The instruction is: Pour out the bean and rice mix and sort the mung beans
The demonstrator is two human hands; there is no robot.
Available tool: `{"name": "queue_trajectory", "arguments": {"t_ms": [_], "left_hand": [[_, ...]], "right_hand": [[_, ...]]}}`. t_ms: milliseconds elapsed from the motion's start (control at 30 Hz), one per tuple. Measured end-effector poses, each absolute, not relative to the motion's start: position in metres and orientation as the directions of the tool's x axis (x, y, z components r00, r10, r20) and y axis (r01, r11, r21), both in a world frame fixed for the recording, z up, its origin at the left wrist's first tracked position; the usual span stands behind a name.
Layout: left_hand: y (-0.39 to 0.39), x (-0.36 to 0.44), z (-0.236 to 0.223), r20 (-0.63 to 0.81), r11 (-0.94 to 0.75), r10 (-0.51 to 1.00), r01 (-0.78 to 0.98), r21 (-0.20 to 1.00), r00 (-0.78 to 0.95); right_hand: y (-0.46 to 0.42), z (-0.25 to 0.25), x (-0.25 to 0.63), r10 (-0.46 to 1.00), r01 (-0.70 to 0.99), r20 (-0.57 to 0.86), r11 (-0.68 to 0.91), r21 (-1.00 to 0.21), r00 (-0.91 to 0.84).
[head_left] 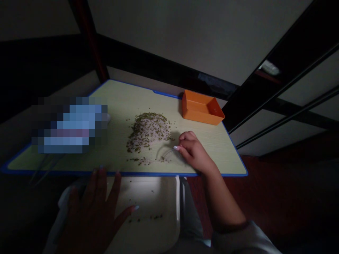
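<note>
We count two bare hands, and each one does a different thing. With our right hand [193, 151] we keep a closed grip, thumb and curled fingers together, on one thin curved piece [164, 152]; it is too faint for us to tell what it is. Its lower end is beside a few loose grains on the counter [212, 144], which is pale yellow with a blue edge. Our left hand [92, 211] has its grip open and holds nothing; its fingers are spread, and the fingertips are near the front edge.

One heap [152, 128] of mixed green and pale grains, too many for us to count, lies on the middle of the counter, to the left of our right hand. Small grains are scattered around it. Behind this hand, near the far right corner, we see one orange box [200, 116], open at the top. At the left side there is one blue thing [72, 127], too blurred to name. Below the front edge we have one pale bin [178, 211], with several dark grains inside.
</note>
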State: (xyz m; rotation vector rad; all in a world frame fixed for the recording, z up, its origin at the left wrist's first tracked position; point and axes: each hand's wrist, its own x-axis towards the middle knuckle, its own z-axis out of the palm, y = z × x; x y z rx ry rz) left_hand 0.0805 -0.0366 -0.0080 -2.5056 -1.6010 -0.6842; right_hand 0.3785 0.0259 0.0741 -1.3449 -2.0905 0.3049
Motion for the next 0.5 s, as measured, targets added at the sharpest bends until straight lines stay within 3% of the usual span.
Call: {"name": "queue_trajectory", "arguments": {"t_ms": [100, 267, 500], "left_hand": [[-0.036, 0.081, -0.008, 0.430, -0.445, 0.835, 0.881, 0.158, 0.344], [-0.034, 0.079, -0.012, 0.453, -0.458, 0.818, 0.878, 0.141, 0.354], [-0.036, 0.081, -0.010, 0.440, -0.439, 0.833, 0.884, 0.161, 0.334]], "right_hand": [[0.025, 0.072, 0.388, 0.904, 0.754, 0.406, 0.357, -0.551, -0.131], [0.022, 0.071, 0.395, 0.899, 0.677, 0.356, 0.429, -0.598, -0.255], [0.021, 0.065, 0.406, 0.938, 0.789, 0.319, 0.298, -0.537, -0.137]]}}
